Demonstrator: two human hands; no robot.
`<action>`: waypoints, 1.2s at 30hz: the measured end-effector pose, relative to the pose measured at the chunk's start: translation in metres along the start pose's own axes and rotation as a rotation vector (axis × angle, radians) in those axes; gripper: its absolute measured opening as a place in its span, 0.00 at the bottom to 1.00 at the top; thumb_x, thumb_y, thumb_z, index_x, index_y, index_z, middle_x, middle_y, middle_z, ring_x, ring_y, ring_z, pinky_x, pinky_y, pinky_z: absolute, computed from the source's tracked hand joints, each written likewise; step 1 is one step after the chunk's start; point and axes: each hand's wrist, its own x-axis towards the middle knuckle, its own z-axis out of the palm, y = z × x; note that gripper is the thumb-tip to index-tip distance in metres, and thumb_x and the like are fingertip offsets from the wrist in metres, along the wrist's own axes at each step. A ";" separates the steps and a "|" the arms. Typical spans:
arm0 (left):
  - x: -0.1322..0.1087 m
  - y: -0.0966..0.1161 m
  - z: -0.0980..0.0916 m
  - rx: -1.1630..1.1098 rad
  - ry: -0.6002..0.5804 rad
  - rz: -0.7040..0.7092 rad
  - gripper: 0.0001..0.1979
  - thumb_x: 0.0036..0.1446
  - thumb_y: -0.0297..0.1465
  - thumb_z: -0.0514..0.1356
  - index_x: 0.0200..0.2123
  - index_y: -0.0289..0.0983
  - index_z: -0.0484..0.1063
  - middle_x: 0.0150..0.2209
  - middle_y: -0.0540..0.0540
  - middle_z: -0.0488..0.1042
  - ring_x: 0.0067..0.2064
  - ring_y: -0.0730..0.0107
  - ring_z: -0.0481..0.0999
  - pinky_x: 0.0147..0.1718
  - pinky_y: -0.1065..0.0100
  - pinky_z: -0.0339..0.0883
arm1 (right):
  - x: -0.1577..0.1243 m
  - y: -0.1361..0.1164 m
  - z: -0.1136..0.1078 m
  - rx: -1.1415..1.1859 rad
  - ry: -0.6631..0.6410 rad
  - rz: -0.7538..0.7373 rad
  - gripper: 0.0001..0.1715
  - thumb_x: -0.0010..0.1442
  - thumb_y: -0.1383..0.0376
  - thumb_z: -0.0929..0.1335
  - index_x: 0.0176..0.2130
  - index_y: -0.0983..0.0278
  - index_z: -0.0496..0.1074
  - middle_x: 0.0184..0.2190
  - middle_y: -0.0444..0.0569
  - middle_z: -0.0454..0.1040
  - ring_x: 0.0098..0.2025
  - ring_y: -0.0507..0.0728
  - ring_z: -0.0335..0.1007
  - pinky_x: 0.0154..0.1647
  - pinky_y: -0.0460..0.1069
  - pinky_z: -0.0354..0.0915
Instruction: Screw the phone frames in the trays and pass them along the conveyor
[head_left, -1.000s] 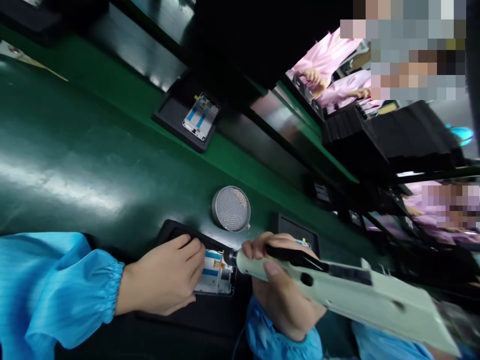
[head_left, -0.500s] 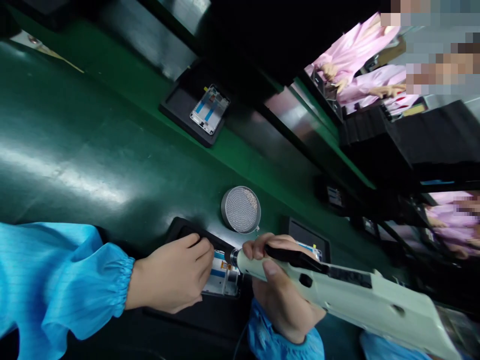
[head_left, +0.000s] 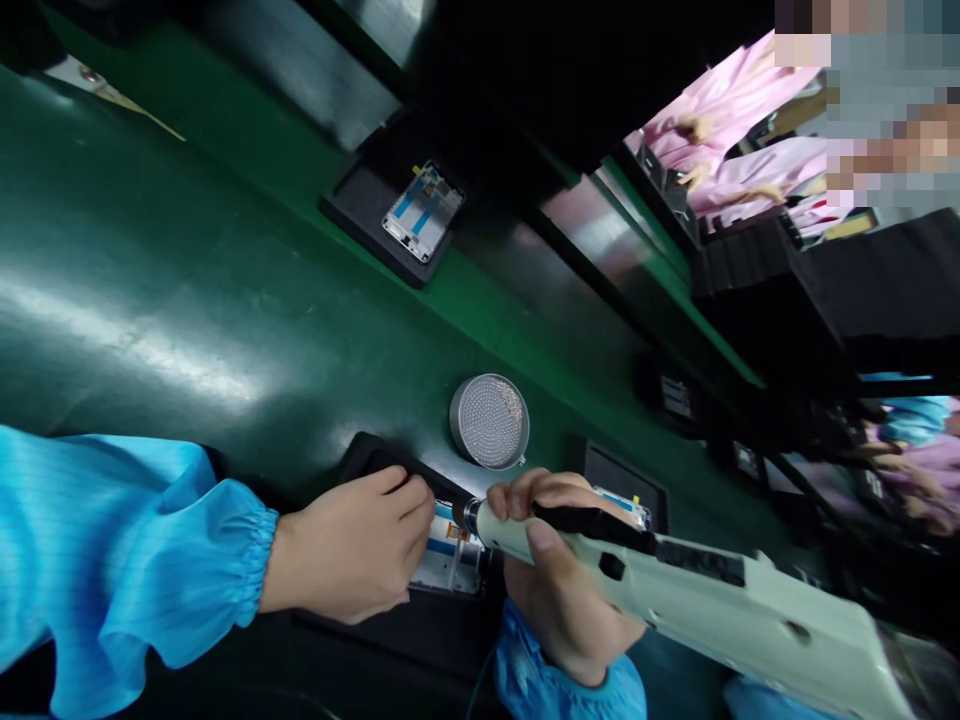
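Note:
My right hand [head_left: 562,560] is wrapped round a pale green electric screwdriver [head_left: 675,590], its thumb along the body near the front end. The screwdriver's tip points left over an open phone frame [head_left: 450,570] with blue strips, which lies in a black tray [head_left: 367,455]. My left hand [head_left: 360,545] rests at the left side of that phone frame with curled fingers pressed on it; the fingertips are partly hidden. Just beyond the hands stands a round grey dish [head_left: 489,422] with a dotted plate and many tiny pieces, perhaps screws.
Another phone frame [head_left: 424,212] lies in a black tray [head_left: 352,215] farther back on the green table [head_left: 187,270]. One more tray [head_left: 619,470] with a phone frame sits behind my right hand. People in pink [head_left: 750,120] work across the line, beyond dark stacks [head_left: 900,290].
The view has shifted slightly, so most things sit a little farther right. Both hands keep their hold, and the screwdriver stays over the phone frame.

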 end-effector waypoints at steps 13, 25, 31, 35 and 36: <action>0.001 -0.001 -0.001 -0.030 0.000 -0.014 0.26 0.60 0.49 0.59 0.41 0.29 0.76 0.46 0.32 0.76 0.46 0.52 0.73 0.45 0.56 0.64 | 0.001 0.006 -0.001 0.017 -0.023 0.012 0.10 0.57 0.72 0.68 0.39 0.61 0.73 0.32 0.45 0.66 0.33 0.53 0.67 0.32 0.54 0.68; -0.003 0.029 -0.036 0.189 0.095 0.122 0.18 0.62 0.23 0.53 0.53 0.25 0.70 0.44 0.34 0.76 0.39 0.55 0.76 0.39 0.55 0.70 | 0.039 -0.055 -0.060 0.157 0.592 -0.139 0.08 0.37 0.69 0.69 0.24 0.59 0.73 0.18 0.40 0.62 0.24 0.51 0.59 0.26 0.50 0.64; -0.005 0.040 -0.050 0.105 0.027 0.226 0.18 0.62 0.20 0.51 0.53 0.23 0.70 0.41 0.34 0.76 0.38 0.57 0.76 0.37 0.56 0.71 | 0.035 -0.067 -0.066 0.244 0.650 -0.234 0.10 0.34 0.71 0.70 0.24 0.60 0.74 0.19 0.39 0.60 0.22 0.50 0.60 0.22 0.51 0.62; -0.004 0.037 -0.049 0.086 0.013 0.248 0.17 0.64 0.20 0.48 0.52 0.24 0.70 0.40 0.35 0.76 0.41 0.57 0.76 0.37 0.57 0.71 | 0.031 -0.069 -0.066 0.258 0.621 -0.296 0.09 0.37 0.72 0.70 0.25 0.62 0.73 0.21 0.40 0.64 0.22 0.51 0.64 0.22 0.51 0.63; -0.003 0.037 -0.049 0.090 0.016 0.253 0.18 0.65 0.20 0.47 0.52 0.24 0.71 0.40 0.35 0.76 0.41 0.57 0.75 0.37 0.57 0.71 | 0.031 -0.069 -0.066 0.252 0.615 -0.329 0.09 0.38 0.72 0.70 0.25 0.63 0.73 0.22 0.41 0.65 0.22 0.51 0.65 0.22 0.52 0.64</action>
